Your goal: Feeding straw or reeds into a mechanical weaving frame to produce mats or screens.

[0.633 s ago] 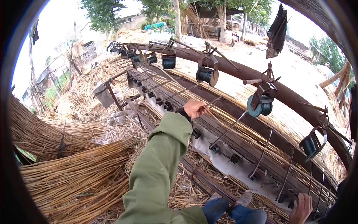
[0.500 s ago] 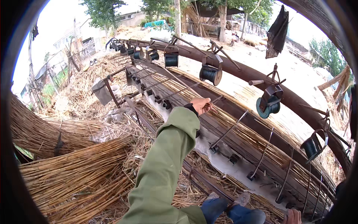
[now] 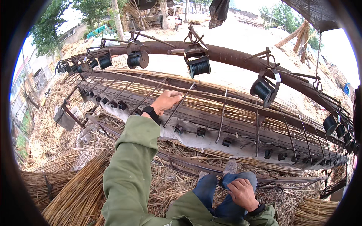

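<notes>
My left hand [image 3: 166, 102] reaches over the long reed-weaving frame, in a green sleeve with a dark band at the wrist. Its fingers are curled closed at a thin metal rod [image 3: 174, 113], one of a row slanting across the frame. Under that row, small black spools [image 3: 201, 132] sit along a pale strip. My right hand [image 3: 243, 193] lies on my blue-trousered knee, fingers extended and holding nothing. Beyond the left hand, larger spools of dark wire [image 3: 199, 67] hang from a curved brown pipe [image 3: 226, 54]. Layered reeds [image 3: 211, 99] run lengthwise through the frame.
Bundled reeds [image 3: 81, 188] lie at the lower left, with another bundle [image 3: 315, 213] at the lower right. Loose straw covers the ground. A low metal rail [image 3: 203, 168] crosses before my feet. A dark cloth [image 3: 218, 13] hangs beyond the pipe.
My view has swung to the right, so the frame lies more level across it. My right hand, barely showing at the lower edge before, now shows whole on my knee. My left hand stays closed.
</notes>
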Demonstrator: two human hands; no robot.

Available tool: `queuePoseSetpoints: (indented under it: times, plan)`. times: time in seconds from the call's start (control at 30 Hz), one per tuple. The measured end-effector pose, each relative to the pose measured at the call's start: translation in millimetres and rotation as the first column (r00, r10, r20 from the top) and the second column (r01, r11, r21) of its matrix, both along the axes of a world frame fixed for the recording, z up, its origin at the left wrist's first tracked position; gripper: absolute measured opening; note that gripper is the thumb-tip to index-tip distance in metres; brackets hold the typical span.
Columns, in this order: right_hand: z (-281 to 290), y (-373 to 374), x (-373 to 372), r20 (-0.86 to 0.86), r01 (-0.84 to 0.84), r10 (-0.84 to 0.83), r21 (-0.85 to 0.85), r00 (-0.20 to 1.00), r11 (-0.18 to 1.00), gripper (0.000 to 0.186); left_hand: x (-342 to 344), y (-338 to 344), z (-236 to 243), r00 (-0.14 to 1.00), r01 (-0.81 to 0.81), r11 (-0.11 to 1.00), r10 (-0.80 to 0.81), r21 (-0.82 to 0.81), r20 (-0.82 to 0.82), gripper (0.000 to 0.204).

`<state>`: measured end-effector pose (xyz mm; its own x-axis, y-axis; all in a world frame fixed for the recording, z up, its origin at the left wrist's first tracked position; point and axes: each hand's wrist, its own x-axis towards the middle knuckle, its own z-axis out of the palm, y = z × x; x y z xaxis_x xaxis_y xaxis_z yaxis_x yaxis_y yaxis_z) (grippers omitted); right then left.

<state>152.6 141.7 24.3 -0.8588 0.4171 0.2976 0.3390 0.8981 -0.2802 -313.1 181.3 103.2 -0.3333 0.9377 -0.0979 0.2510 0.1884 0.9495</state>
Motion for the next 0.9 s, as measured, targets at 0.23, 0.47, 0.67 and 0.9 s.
queuePoseSetpoints:
  times: [0.23,0.47,0.67,0.9]
  plan:
    - [-31.8,-22.7,-8.0,0.085,-0.104,0.091,0.170,0.992,0.980,0.016,-24.6,46.6,-40.6,0.999,-0.039,0.999,0.038,0.036,0.020,0.062]
    - [-29.3,-20.6,14.3,0.047,-0.047,0.040,0.162,0.998,0.986,0.006,70.5,-2.7,-114.3,0.635,-0.387,0.892,0.075,0.233,0.769,0.017]
    - [-43.3,-19.7,-4.9,-0.100,-0.053,0.069,0.148,0.993,0.988,0.013,208.4,-127.4,-183.8,0.867,-0.002,0.989,0.075,-0.148,0.492,0.017]
    - [-59.8,-26.0,19.1,-0.267,0.085,-0.031,0.194,0.963,0.977,0.015,306.9,-134.3,-108.5,0.940,0.118,0.992,-0.096,-0.048,0.328,0.021]
